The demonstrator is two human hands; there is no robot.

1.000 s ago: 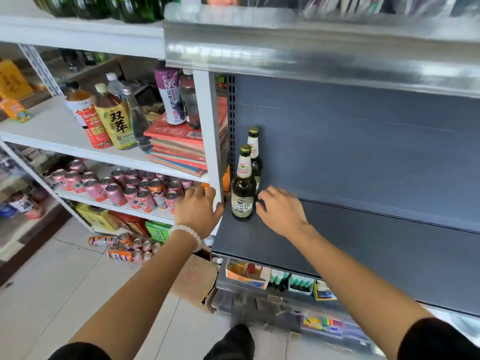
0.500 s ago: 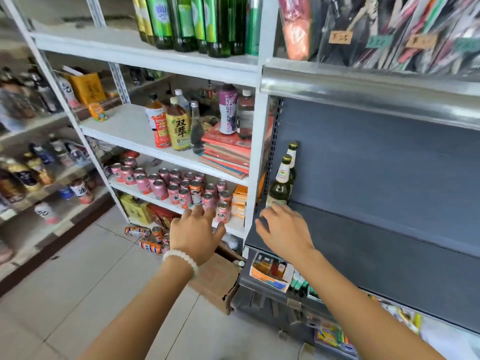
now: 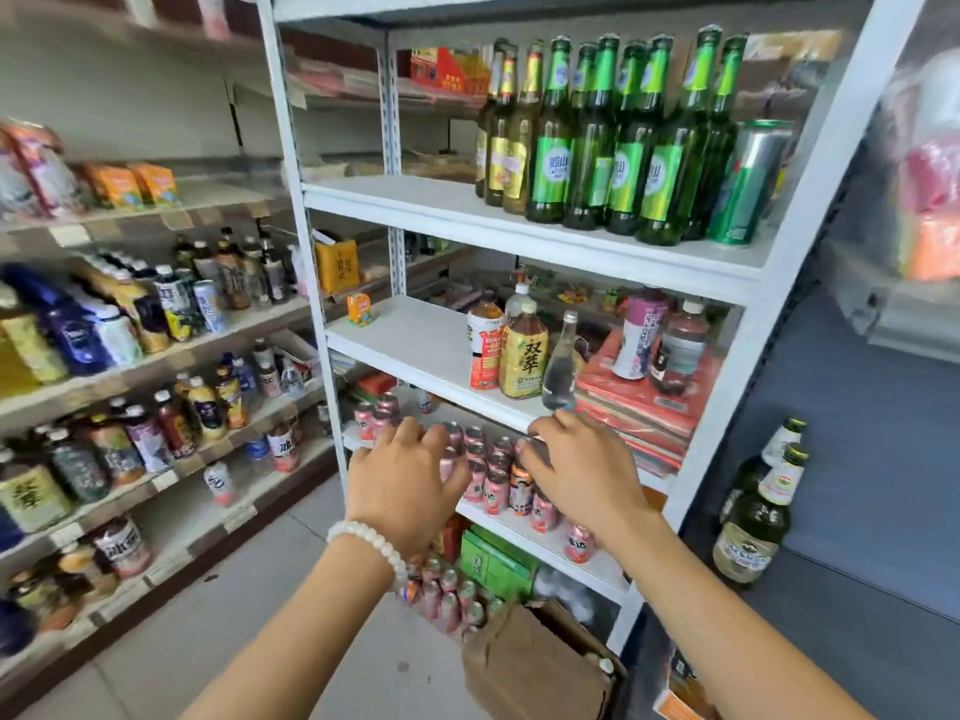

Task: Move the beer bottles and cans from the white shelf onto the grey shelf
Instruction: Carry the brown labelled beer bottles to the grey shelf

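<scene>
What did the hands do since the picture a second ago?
Both hands left the grey shelf and swung left: the left hand and right hand now hover, empty and open, in front of the white shelf. The right hand has moved off the two beer bottles, which stayed standing on the grey shelf.

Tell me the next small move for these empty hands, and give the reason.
Probably raise the right hand to the nearest green beer bottle on the white shelf. Both hands, left hand included, are empty, and only two bottles stand on the grey shelf.
</scene>
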